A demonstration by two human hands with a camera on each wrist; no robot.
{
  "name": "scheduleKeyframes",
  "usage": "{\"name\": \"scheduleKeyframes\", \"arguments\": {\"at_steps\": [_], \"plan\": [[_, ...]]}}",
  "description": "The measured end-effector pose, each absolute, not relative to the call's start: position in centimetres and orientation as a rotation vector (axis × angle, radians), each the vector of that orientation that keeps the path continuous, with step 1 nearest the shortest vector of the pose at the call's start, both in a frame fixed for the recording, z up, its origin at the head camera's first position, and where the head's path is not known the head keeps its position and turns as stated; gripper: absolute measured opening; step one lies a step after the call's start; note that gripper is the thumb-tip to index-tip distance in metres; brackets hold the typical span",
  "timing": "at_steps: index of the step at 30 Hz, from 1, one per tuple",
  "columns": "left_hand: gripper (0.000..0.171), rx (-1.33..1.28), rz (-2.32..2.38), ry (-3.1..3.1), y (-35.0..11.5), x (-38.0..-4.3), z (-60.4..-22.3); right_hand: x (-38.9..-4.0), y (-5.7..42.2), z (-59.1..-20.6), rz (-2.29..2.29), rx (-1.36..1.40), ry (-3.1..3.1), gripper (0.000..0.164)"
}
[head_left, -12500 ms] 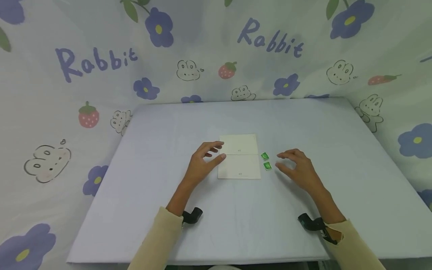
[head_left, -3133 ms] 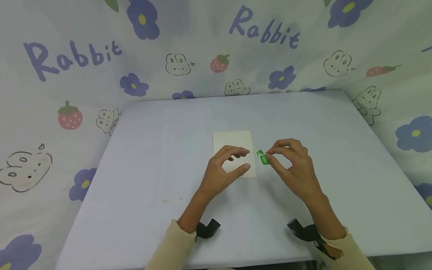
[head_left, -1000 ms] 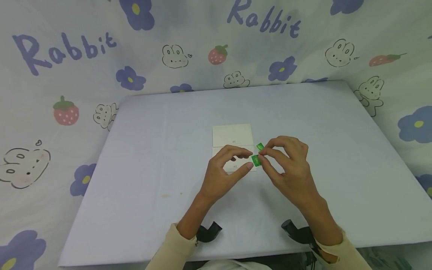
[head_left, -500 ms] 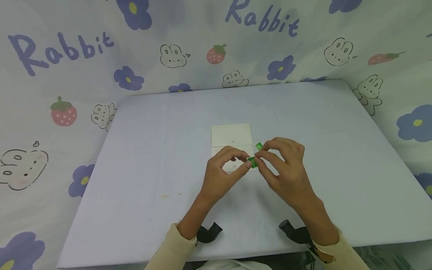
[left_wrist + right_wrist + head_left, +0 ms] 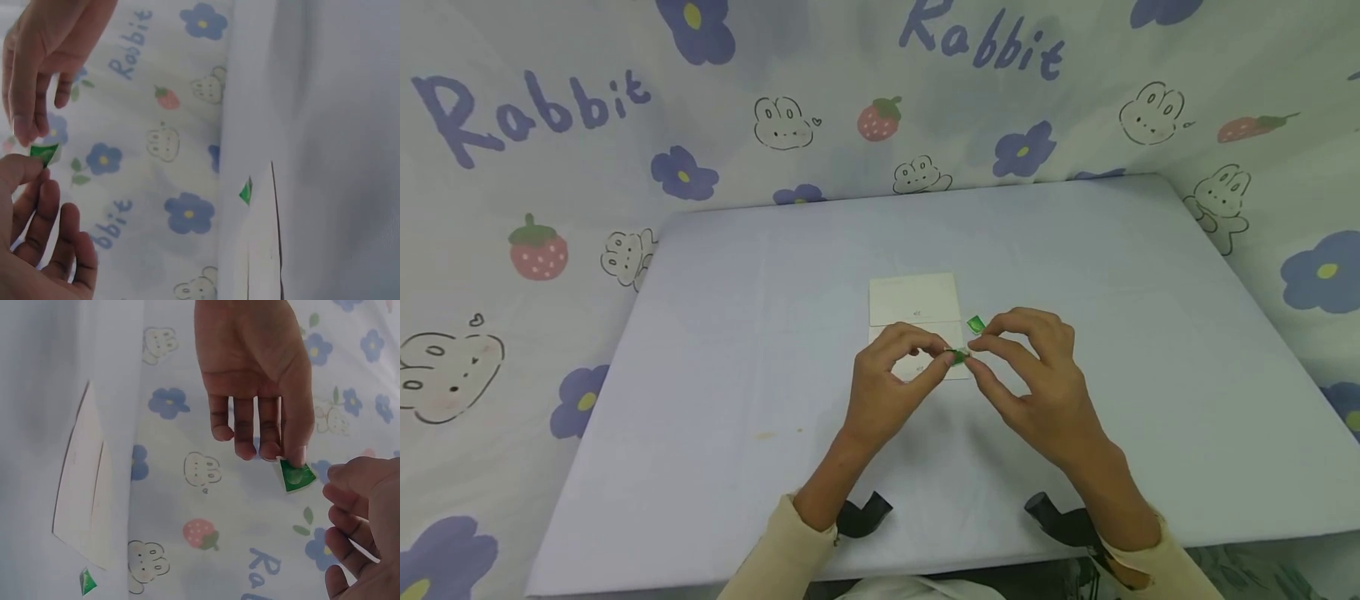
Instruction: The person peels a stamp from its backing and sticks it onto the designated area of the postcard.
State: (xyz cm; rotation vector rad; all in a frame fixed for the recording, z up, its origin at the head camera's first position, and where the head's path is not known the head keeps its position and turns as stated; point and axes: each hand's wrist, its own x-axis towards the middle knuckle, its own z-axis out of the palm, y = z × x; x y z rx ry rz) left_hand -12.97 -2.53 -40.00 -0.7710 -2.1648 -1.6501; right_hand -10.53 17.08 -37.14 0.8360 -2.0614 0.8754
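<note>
My left hand pinches a small green sticker-like square with a pale border between thumb and index finger, raised above the table. The square is tilted, so the head view shows only a narrow part. Close to its right side is my right hand, thumb and fingertips near each other; in the right wrist view a small gap separates them from the square. A second green square lies on the table, beside cream paper. The paper has a line across its middle and tiny print; my left hand covers part of it.
A white cloth covers the table, with faint yellowish marks at left of centre. Behind it hangs a curtain printed with rabbits, flowers and strawberries. Black wrist cameras sit on both forearms.
Earlier both green squares lay on the table. My right hand lifted one and carried it left to my left hand, whose fingers now pinch it; the right fingertips have come away.
</note>
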Motion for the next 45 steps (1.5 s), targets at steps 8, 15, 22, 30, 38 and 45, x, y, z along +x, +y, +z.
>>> {"name": "scheduleKeyframes", "arguments": {"at_steps": [8,15,22,30,38,45], "plan": [[0.010,-0.839,-1.478,-2.145,-2.6,-13.0,-40.3,-10.3,18.0,-37.4,1.114,0.716,-2.138,0.020],[0.011,-0.868,-1.403,-2.121,-2.6,-12.9,-40.1,-10.2,18.3,-37.9,1.196,0.580,-2.245,0.015],[0.013,-0.873,-1.362,-2.106,-2.7,-12.9,-40.0,-10.3,18.2,-38.1,1.329,0.443,-2.355,0.005],[0.014,-0.918,-1.299,-2.067,-2.7,-13.0,-40.2,-10.2,18.0,-38.3,1.584,0.322,-2.498,0.013],[0.013,-0.938,-1.198,-2.056,-2.9,-13.1,-40.3,-10.5,17.7,-38.6,1.859,0.259,-2.534,0.028],[0.014,-0.952,-1.119,-2.064,-3.0,-13.1,-40.5,-10.7,17.4,-38.8,2.057,0.202,-2.521,0.031]]}}
